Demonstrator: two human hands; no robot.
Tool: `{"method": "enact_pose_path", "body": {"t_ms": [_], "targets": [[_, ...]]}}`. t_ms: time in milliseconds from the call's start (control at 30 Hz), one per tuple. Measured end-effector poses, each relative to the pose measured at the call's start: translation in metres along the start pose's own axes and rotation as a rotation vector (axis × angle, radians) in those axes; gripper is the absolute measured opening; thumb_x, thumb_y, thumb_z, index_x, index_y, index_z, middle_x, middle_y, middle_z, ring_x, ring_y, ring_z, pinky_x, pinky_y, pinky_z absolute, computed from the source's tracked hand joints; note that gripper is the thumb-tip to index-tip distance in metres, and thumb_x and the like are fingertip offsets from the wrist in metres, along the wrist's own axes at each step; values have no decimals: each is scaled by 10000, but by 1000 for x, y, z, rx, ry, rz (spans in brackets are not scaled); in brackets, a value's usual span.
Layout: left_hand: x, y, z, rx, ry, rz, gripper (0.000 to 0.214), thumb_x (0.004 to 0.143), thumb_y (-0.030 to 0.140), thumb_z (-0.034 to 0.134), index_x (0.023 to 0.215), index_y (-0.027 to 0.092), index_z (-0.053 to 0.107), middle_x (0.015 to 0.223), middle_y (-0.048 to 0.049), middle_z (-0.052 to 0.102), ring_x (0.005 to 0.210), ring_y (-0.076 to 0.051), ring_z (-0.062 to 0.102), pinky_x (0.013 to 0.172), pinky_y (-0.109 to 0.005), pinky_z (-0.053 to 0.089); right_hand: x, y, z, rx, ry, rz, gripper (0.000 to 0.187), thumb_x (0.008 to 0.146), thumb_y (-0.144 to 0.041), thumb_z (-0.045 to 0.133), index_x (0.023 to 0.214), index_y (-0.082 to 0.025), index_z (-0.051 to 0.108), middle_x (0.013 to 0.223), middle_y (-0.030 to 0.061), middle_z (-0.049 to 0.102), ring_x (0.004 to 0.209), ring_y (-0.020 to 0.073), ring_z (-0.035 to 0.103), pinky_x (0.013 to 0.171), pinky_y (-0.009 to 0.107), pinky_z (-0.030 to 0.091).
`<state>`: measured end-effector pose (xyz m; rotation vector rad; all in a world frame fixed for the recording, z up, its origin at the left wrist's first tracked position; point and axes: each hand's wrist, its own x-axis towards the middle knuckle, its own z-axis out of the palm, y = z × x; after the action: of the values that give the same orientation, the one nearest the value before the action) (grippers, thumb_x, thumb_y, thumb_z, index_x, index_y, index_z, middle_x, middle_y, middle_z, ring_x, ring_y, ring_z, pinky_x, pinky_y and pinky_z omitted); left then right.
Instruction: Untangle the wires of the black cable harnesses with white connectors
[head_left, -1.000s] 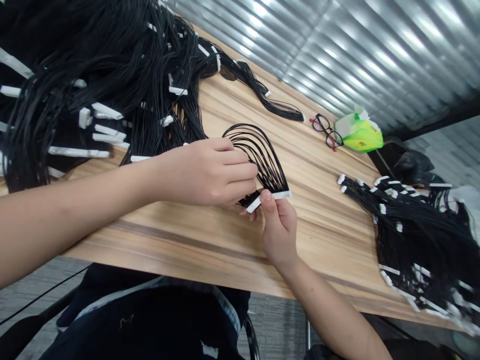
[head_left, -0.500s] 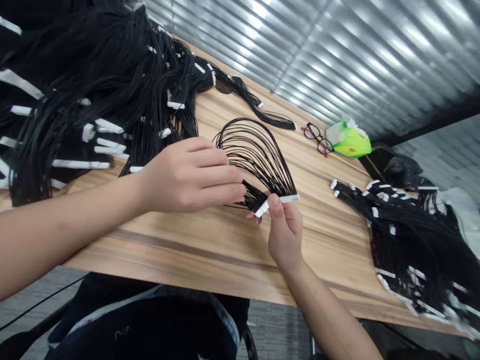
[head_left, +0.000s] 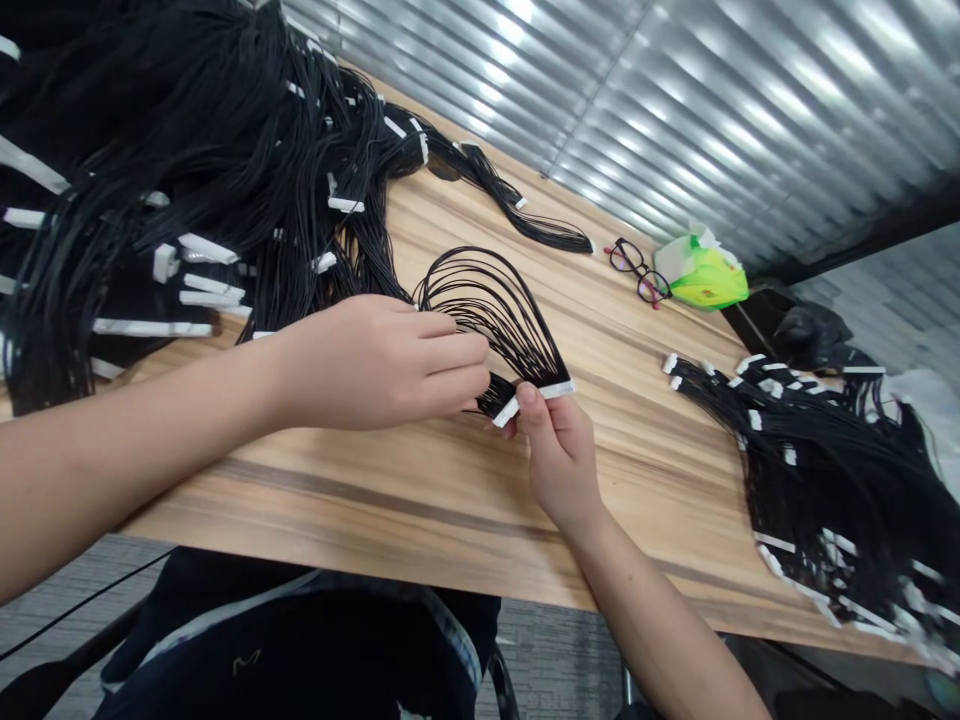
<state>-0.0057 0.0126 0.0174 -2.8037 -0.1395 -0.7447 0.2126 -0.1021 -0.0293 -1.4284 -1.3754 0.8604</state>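
A wire harness (head_left: 499, 300) of thin black wires arches between my hands above the wooden table. Its white connectors (head_left: 556, 388) sit at the right end, side by side at an angle. My right hand (head_left: 561, 450) pinches them, thumb on top and fingers beneath. My left hand (head_left: 382, 360) is closed around the wires at the left, its back turned to the camera. The fingertips of that hand are partly hidden behind the wires and knuckles.
A big heap of black harnesses (head_left: 225, 150) covers the table's left side. Another pile (head_left: 847, 470) lies at the right. Along the back edge are a loose harness (head_left: 551, 235), eyeglasses (head_left: 637, 272) and a green-and-white packet (head_left: 705, 275). Corrugated metal (head_left: 600, 90) stands behind the table (head_left: 420, 530).
Both hands have drawn slightly closer together; my right hand and the connectors moved a little left. The wire arch sits slightly lower. Both hands keep their hold.
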Motion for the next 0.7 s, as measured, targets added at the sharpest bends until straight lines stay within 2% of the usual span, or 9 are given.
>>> {"method": "enact_pose_path", "body": {"t_ms": [133, 233, 300, 400, 467, 533, 600, 700], "targets": [[-2, 7, 7, -125, 62, -13, 436, 1124, 323, 443, 722, 210, 566, 667, 14, 616, 593, -120, 554, 554, -270, 400, 3, -6, 0, 50, -3, 14, 488, 1042, -586, 576, 719, -225, 633, 611, -10, 643, 588, 158, 603, 575, 304, 466], [-5, 12, 4, -183, 189, -225, 531, 1137, 482, 414, 684, 219, 503, 537, 48, 527, 488, -102, 497, 492, -273, 348, 10, -11, 0, 210, 75, 60, 444, 1009, -597, 619, 754, -233, 631, 589, -21, 634, 570, 167, 615, 549, 303, 498], [-6, 13, 0, -78, 266, -368, 475, 1128, 445, 440, 720, 226, 543, 527, 54, 548, 480, -106, 511, 481, -280, 345, 12, -13, 0, 289, 142, 47, 413, 980, -594, 662, 776, -237, 625, 585, -30, 629, 543, 162, 607, 522, 296, 497], [-4, 12, -4, 167, 270, -389, 241, 1034, 265, 586, 799, 224, 619, 688, 49, 724, 565, -119, 613, 540, -307, 416, 12, -13, 2, 290, 210, -14, 379, 971, -579, 684, 816, -238, 632, 609, -32, 635, 522, 152, 599, 502, 286, 492], [-2, 10, -4, 228, 264, -396, 113, 998, 224, 633, 897, 213, 681, 871, 31, 809, 677, -136, 702, 661, -352, 487, 9, -12, 3, 281, 229, -35, 379, 979, -585, 672, 826, -240, 632, 627, -30, 633, 523, 150, 598, 498, 284, 497], [-2, 8, -2, 211, 263, -432, 75, 1011, 221, 646, 1020, 210, 719, 1048, -3, 833, 794, -149, 758, 759, -388, 509, 7, -11, 5, 287, 235, -39, 396, 977, -599, 669, 813, -241, 625, 632, -31, 619, 516, 144, 588, 488, 279, 492], [-4, 7, 2, 180, 233, -468, 92, 1033, 231, 643, 1074, 229, 725, 1143, -17, 830, 840, -150, 771, 748, -392, 497, 6, -10, 6, 299, 221, -30, 403, 965, -618, 674, 824, -243, 630, 617, -38, 603, 505, 145, 582, 476, 278, 486], [-9, 6, 9, 71, 198, -504, 105, 1068, 283, 626, 1086, 268, 728, 1103, 21, 848, 811, -143, 776, 702, -378, 488, 6, -12, 7, 318, 177, -9, 424, 951, -660, 660, 871, -244, 651, 589, -33, 612, 496, 161, 585, 461, 287, 484]]}}
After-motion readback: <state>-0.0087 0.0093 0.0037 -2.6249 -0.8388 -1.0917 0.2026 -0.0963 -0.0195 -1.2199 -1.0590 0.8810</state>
